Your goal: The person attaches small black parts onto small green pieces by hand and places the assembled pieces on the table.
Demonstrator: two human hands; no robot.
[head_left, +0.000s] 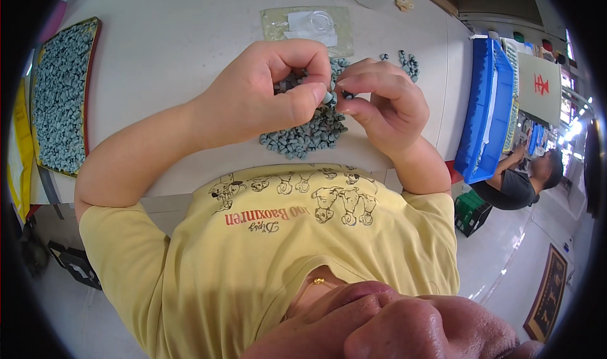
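Your left hand (270, 106) pinches a pale grey-green piece (328, 98) between thumb and finger; your right hand (392, 106) is curled, fingertips nearly closed on a dark bit (347, 95). Slack pinch, and I'd bet those tiny parts vanish into the chunky, lookalike pile (303, 139) on the desk (171, 43) below. Crinkly clear bag (342, 33) lies beyond.

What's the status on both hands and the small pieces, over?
Left grip: pinching pale piece. Right grip: pinching dark piece. Grey-green pile underneath, partly hidden by left grip.
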